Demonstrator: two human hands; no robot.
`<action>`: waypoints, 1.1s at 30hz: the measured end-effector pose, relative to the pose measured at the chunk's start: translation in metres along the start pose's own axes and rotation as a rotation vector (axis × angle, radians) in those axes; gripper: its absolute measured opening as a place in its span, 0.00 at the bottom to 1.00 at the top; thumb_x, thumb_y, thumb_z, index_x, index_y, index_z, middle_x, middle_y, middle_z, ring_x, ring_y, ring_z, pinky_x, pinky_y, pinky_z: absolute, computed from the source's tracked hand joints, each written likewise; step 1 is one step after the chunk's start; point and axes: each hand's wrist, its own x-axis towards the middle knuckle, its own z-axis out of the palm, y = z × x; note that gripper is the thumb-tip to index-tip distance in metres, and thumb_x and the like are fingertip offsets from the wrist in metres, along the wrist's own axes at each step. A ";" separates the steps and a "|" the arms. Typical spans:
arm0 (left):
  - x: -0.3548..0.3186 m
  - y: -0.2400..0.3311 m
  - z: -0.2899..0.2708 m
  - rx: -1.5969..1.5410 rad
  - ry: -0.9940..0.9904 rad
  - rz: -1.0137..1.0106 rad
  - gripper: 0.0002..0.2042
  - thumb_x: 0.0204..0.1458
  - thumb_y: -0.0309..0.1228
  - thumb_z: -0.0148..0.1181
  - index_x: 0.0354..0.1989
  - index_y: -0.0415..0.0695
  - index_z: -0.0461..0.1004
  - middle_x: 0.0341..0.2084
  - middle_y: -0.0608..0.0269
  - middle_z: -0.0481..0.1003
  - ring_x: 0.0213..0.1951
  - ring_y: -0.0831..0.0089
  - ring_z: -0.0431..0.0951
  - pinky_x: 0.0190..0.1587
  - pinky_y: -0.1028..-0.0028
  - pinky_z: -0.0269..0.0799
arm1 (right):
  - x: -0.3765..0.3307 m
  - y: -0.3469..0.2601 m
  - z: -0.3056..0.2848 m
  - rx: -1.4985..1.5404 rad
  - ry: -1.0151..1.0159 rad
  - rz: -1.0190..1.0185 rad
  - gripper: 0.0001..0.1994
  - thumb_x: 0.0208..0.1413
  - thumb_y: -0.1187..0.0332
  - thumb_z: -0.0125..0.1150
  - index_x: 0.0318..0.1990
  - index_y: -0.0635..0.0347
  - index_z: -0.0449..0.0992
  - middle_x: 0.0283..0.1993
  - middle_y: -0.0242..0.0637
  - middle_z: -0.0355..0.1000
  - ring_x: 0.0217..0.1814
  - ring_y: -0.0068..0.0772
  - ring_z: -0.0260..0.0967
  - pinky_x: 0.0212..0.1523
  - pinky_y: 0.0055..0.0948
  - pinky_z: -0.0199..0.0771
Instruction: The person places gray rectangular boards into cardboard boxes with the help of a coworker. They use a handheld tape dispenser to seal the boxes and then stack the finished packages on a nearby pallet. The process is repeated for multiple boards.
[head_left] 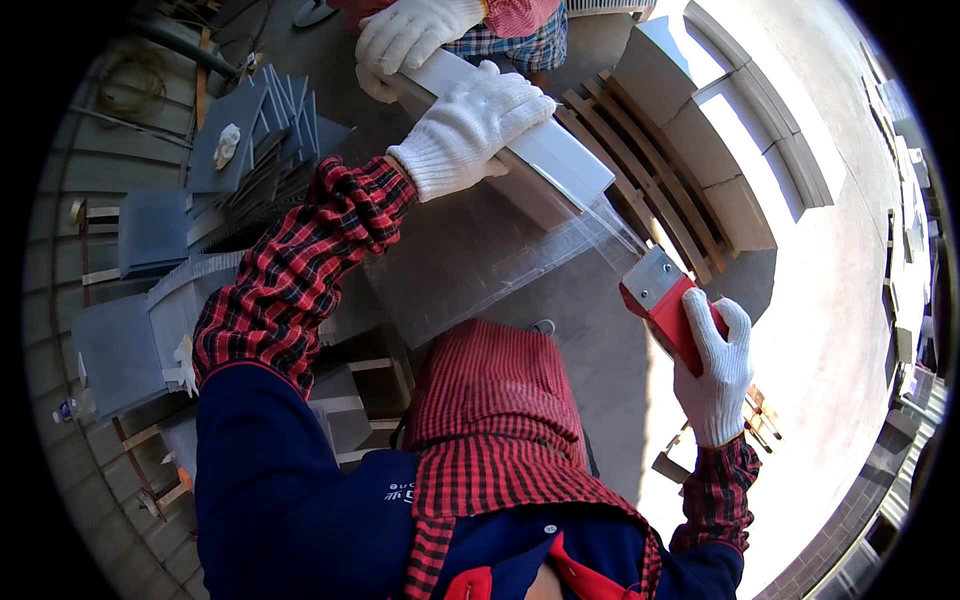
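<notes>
My left hand [470,125], in a white knit glove, presses flat on top of a long white-wrapped bar [560,150] that lies across a stack. My right hand [715,365], also gloved, grips a red tape dispenser with a metal blade [665,300]. A strip of clear tape [610,225] stretches from the dispenser up to the end of the bar. Another person's gloved hand [405,40] holds the far end of the bar at the top.
Grey flat panels [150,240] are piled to the left, some fanned out with a spare glove on them. A wooden pallet [660,190] lies beyond the bar, beside concrete blocks [730,130]. Bright paved ground spreads to the right.
</notes>
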 end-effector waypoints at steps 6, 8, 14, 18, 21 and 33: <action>0.003 0.047 -0.007 0.010 -0.075 0.018 0.45 0.36 0.46 0.80 0.65 0.51 0.65 0.63 0.52 0.66 0.69 0.50 0.61 0.74 0.46 0.46 | -0.021 0.024 0.021 0.006 0.015 -0.060 0.32 0.37 0.81 0.70 0.56 0.49 0.78 0.50 0.47 0.70 0.48 0.50 0.74 0.45 0.40 0.79; -0.001 0.062 -0.007 -0.075 -0.019 0.025 0.42 0.41 0.54 0.74 0.65 0.52 0.64 0.65 0.52 0.64 0.68 0.50 0.62 0.74 0.44 0.41 | -0.016 0.017 0.026 -0.033 -0.013 -0.085 0.31 0.38 0.80 0.69 0.56 0.49 0.78 0.49 0.47 0.70 0.47 0.49 0.74 0.42 0.40 0.79; 0.015 0.102 0.032 -0.051 0.375 -0.211 0.23 0.44 0.44 0.72 0.48 0.51 0.76 0.50 0.59 0.75 0.57 0.55 0.71 0.63 0.50 0.59 | 0.048 -0.020 0.052 -0.406 -0.252 -0.183 0.26 0.50 0.68 0.67 0.59 0.53 0.72 0.43 0.42 0.70 0.40 0.39 0.72 0.34 0.37 0.74; 0.023 0.104 0.041 -0.059 0.452 -0.230 0.20 0.42 0.33 0.72 0.46 0.52 0.76 0.46 0.64 0.76 0.54 0.58 0.74 0.61 0.53 0.61 | 0.057 -0.029 0.074 -0.607 -0.842 -0.442 0.15 0.55 0.61 0.66 0.49 0.52 0.81 0.52 0.40 0.76 0.51 0.39 0.77 0.47 0.45 0.77; 0.030 0.106 0.046 -0.066 0.586 -0.145 0.20 0.40 0.34 0.73 0.44 0.53 0.76 0.46 0.65 0.76 0.54 0.59 0.74 0.60 0.52 0.61 | 0.010 0.012 0.117 -0.509 -1.308 -0.401 0.13 0.55 0.57 0.65 0.43 0.51 0.86 0.45 0.42 0.81 0.45 0.43 0.81 0.42 0.36 0.82; 0.001 0.101 0.096 0.126 0.557 -0.264 0.38 0.28 0.42 0.82 0.52 0.62 0.66 0.55 0.61 0.64 0.62 0.51 0.62 0.60 0.37 0.58 | 0.016 -0.059 0.375 0.456 -0.558 -0.219 0.26 0.54 0.58 0.59 0.59 0.61 0.75 0.56 0.53 0.74 0.52 0.54 0.77 0.54 0.46 0.77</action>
